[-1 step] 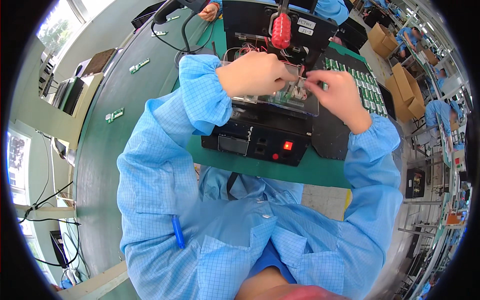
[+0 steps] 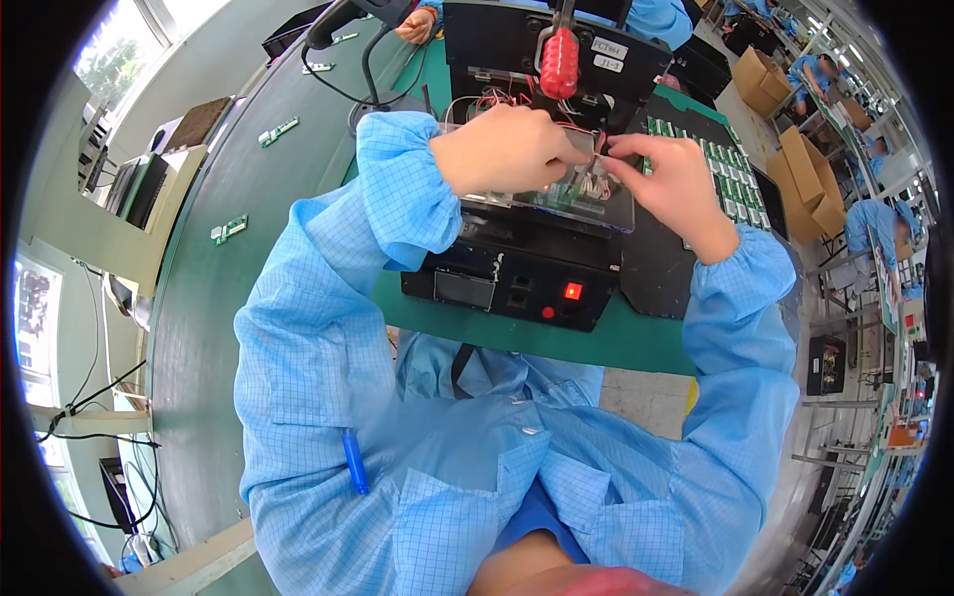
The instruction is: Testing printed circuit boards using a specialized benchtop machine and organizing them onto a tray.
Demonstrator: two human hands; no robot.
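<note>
In front of me stands a black test fixture (image 2: 556, 273) with a lit red switch and an upright back panel. A clear plate (image 2: 618, 211) covers part of its top, with green and white parts visible beneath. My left hand (image 2: 507, 149) reaches over the plate from the left, fingers curled down and closed, their tips partly hidden. Just right of it, my right hand (image 2: 671, 184) pinches thumb and forefinger together near the left fingertips. What either hand holds is too small to make out. A red-gripped lever (image 2: 559, 65) hangs above, apart from both hands.
Rows of small green circuit boards (image 2: 730, 179) lie on a black mat at right. Loose boards (image 2: 230, 229) are scattered on the green table (image 2: 199, 318) at left. A cabled black device (image 2: 348, 20) stands at back left, near another person's hand (image 2: 415, 26). Cardboard boxes (image 2: 807, 184) stand beyond.
My right thumb and forefinger have shifted slightly left, closer to the left fingertips. The left hand and the fixture look unchanged.
</note>
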